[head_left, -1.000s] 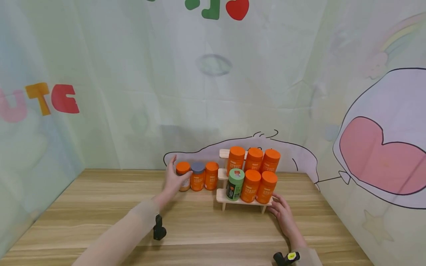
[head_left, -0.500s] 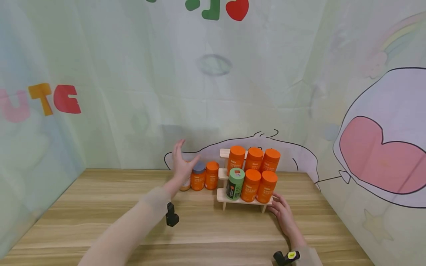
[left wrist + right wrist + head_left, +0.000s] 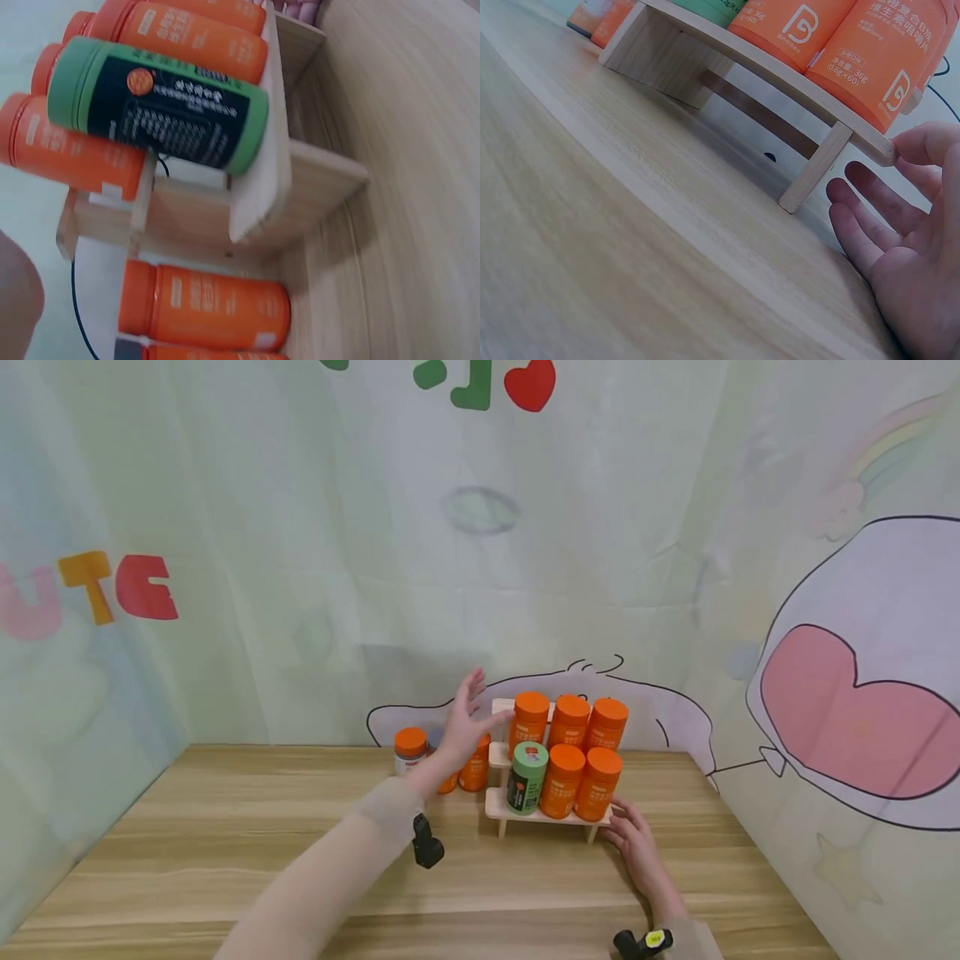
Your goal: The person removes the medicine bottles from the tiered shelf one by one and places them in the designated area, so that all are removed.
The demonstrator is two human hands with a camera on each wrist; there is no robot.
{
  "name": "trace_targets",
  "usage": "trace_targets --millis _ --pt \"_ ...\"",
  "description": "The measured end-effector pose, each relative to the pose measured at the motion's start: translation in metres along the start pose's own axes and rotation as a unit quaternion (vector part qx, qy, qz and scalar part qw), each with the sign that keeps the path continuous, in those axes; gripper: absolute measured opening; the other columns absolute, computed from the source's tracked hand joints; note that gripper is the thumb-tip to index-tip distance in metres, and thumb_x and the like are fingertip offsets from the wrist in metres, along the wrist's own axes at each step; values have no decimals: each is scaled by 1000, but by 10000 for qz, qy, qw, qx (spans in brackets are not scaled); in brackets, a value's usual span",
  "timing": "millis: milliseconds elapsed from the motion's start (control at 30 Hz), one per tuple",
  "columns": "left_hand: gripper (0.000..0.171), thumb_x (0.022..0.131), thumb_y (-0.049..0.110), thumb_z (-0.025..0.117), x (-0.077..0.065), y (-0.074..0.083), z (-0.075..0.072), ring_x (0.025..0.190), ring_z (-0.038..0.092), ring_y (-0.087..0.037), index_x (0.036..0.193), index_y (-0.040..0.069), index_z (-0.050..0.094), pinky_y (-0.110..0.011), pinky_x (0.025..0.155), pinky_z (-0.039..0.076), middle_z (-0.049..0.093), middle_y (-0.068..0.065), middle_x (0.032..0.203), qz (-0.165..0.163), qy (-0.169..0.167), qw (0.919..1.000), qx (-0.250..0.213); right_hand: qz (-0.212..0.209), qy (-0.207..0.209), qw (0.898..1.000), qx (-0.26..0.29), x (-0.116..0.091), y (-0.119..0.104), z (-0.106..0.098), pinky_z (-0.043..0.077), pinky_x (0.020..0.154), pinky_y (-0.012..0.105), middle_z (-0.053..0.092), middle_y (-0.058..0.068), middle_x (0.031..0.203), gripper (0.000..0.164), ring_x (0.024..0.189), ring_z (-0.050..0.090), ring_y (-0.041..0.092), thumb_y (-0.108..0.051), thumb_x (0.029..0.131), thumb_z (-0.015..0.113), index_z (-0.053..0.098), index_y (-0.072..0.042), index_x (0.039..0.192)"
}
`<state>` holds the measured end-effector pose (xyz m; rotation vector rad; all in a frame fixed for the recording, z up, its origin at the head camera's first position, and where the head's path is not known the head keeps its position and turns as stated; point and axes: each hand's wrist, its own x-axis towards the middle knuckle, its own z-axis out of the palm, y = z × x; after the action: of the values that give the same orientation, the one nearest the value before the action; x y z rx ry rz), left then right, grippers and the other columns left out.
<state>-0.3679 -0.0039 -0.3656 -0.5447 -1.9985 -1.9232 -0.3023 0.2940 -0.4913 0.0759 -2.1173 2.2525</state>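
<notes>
Orange jars [image 3: 562, 789] and one green-lidded jar [image 3: 527, 781] stand on a stepped wooden rack [image 3: 551, 817]. My left hand [image 3: 463, 731], fingers spread, hovers at the rack's upper left, its thumb near the top-left orange jar [image 3: 529, 722]; whether it touches is unclear. Just a blurred part of that hand [image 3: 16, 300] shows in the left wrist view. At the rack's right end, my right hand [image 3: 636, 843] touches the bottom shelf's end with loosely bent fingers [image 3: 922, 142]. Left of the rack, behind my left hand, an orange jar [image 3: 474, 768] and a grey-blue-lidded jar are partly hidden.
A jar with an orange lid and white label [image 3: 410, 747] stands left of those two on the wooden table [image 3: 225, 827]. A printed curtain [image 3: 300, 610] hangs behind the table and along both sides. The rack stands close to it.
My left hand has moved right, from around the orange-lidded jar at the left, past the grey-blue-lidded one, to the rack's upper left. That left jar shows again. My right hand stays at the rack.
</notes>
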Motion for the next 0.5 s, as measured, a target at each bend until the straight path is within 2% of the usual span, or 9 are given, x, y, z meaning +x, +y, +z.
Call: trace_targets --millis 167,300,400,500 --pt "88 89 15 72 4 4 12 146 28 -32 156 10 17 -52 118 26 25 -16 160 -274 -713 9969 -165 -10 -29 10000 -54 0 1 0 52 86 20 51 2 117 42 94 61 1 -8 102 40 33 7 141" --pt "87 89 13 72 7 5 18 144 33 -33 157 15 18 -52 116 30 29 -15 159 -431 -1145 9925 31 -65 -37 9999 -82 0 2 -1 52 85 20 51 1 115 42 94 61 2 -8 102 40 34 7 140" --pt "87 88 12 73 9 6 22 143 34 -34 157 15 19 -50 116 31 30 -14 159 -485 -1327 9898 196 -96 -40 9999 -47 0 2 -1 53 84 20 52 -1 113 39 93 61 2 -8 102 41 37 5 138" --pt "85 88 12 73 11 6 25 142 35 -35 156 12 22 -50 116 31 31 -15 158 -538 -1374 9886 308 -129 -53 9999 -23 0 2 -1 53 84 20 52 -1 112 36 93 62 3 -8 101 41 40 2 136"
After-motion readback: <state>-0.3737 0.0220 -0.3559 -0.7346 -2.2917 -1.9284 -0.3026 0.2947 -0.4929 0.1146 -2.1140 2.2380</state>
